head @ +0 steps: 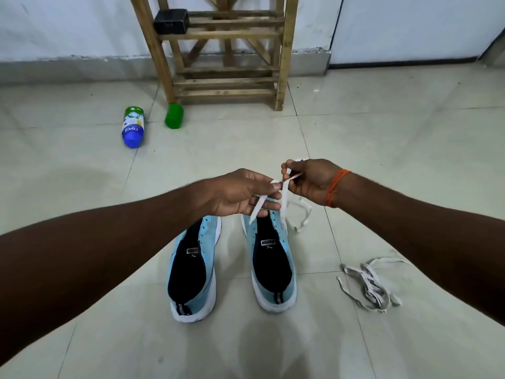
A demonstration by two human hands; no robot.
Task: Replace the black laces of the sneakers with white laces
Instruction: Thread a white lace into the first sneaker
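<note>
two light blue sneakers stand side by side on the tiled floor (382,149), with their heels toward the person. the left sneaker (191,272) is partly under the left arm. the right sneaker (273,258) is just beside it. both hands are up over the front of the right sneaker, close together. the left hand (240,195) pinches a white lace (284,199) between the thumb and the curled fingers, and one tip of the lace points down at the shoe. the right hand (308,181) pinches the same lace a bit higher, with its fingers curled round it. more of this lace hangs down in a loop under the right hand, just beside the right sneaker. the right wrist has an orange thread (337,187) tied on it. a second white lace (369,285) lies in a messy pile on the floor, to the right of the shoes and under the right arm. far off on the left a bottle (133,127) lies on its side, and a green cap (174,116) sits near it. behind them a wooden rack (282,50) stands by the wall (68,28), with a black box (170,21) on it.
</note>
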